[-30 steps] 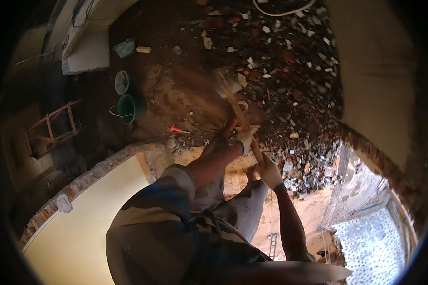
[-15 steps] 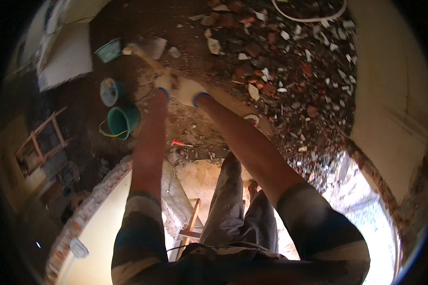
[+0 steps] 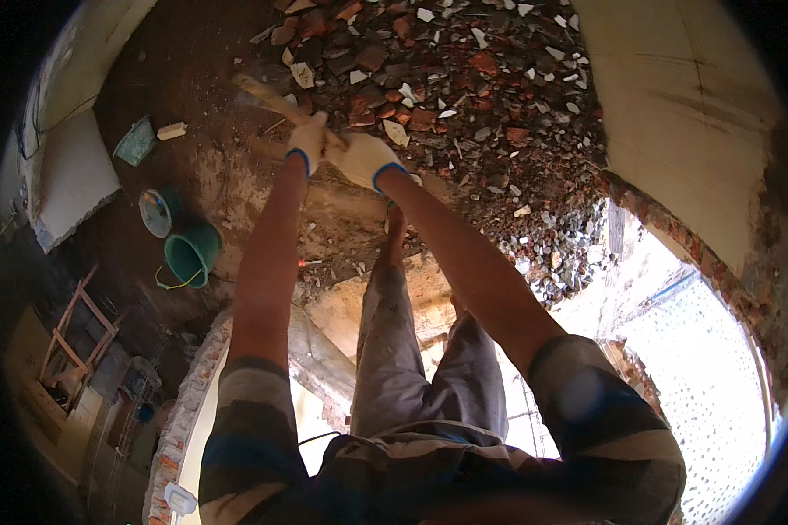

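A wooden handle (image 3: 276, 98) is gripped by both gloved hands, left hand (image 3: 307, 140) beside right hand (image 3: 363, 159), over rubble (image 3: 464, 79). Footing could be lost near the ledge edge below them.

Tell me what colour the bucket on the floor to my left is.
The bucket is green with a yellowish wire handle; the head view shows it clearly.

A wooden handle (image 3: 276, 99) is gripped by both gloved hands, left hand (image 3: 306, 140) and right hand (image 3: 361, 159), above brick rubble (image 3: 464, 79) in the upper centre of the frame.
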`<state>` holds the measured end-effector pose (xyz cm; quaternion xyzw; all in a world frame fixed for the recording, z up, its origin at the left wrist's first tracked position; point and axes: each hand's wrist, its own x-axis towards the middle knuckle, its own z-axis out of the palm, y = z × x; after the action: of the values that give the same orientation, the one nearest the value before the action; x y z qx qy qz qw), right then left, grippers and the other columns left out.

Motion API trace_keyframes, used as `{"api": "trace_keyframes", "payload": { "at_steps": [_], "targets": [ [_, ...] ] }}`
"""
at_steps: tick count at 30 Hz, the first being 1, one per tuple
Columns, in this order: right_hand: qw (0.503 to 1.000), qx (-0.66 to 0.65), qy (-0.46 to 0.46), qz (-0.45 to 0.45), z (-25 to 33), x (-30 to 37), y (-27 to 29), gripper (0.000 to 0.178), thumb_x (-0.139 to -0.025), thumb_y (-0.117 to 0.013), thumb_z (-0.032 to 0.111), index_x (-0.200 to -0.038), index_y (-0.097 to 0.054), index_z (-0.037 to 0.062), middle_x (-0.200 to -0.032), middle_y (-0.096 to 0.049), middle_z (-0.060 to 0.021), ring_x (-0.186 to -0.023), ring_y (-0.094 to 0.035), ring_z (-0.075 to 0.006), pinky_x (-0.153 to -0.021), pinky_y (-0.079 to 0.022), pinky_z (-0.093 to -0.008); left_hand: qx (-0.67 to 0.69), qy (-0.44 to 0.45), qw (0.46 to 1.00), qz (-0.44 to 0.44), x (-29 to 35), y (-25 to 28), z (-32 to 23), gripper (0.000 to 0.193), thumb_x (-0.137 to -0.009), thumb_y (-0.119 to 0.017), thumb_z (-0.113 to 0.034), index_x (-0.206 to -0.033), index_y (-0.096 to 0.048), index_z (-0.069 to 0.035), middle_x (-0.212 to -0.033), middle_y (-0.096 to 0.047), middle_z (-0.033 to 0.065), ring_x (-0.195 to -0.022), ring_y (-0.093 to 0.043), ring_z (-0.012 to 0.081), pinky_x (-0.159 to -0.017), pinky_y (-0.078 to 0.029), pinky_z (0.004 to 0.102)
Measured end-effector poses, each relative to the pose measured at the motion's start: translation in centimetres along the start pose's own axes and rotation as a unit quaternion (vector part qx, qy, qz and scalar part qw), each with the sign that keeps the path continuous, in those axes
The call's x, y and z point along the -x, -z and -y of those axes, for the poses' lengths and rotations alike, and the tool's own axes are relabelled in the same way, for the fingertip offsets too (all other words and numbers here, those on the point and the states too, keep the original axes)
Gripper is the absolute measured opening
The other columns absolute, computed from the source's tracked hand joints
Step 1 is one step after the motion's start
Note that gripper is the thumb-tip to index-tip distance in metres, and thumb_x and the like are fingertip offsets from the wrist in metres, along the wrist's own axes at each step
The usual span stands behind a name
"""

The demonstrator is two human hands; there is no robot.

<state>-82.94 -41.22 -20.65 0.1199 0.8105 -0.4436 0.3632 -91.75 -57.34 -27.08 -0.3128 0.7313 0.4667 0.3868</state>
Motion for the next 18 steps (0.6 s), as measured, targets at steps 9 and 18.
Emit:
{"api": "trace_keyframes", "payload": {
  "at_steps": [9, 18],
  "targets": [
    [0.993, -0.002, 0.073, -0.096, -15.6, 16.5, 1.2, 0.052, -0.104, -0.061, 0.048, -0.137, -0.061, 0.0075, -0.117, -0.078, -0.0243, -0.106, -0.074, -0.0463, -0.085, -0.062, -0.0566, -0.097, 0.069, 0.992, -0.029, 13.5, -17.7, 5.9, 0.045, -0.108, -0.063, -0.045, -0.12, -0.067, -0.001, -0.101, -0.067, 0.0097, -0.089, -0.064, 0.025, -0.073, -0.053, 0.0512],
    [0.986, -0.113, -0.077, -0.096, -24.0, 33.8, 0.5, 0.057, -0.104, -0.059, 0.05, -0.128, -0.072, 0.0005, -0.111, -0.077, -0.0302, -0.105, -0.074, -0.0477, -0.089, -0.059, -0.0563, -0.022, 0.044, 0.998, 0.039, 22.6, -27.6, 19.5, 0.039, -0.108, -0.064, -0.043, -0.108, -0.067, -0.004, -0.1, -0.065, 0.0057, -0.087, -0.063, 0.0223, -0.077, -0.051, 0.0491]
  ]
}}
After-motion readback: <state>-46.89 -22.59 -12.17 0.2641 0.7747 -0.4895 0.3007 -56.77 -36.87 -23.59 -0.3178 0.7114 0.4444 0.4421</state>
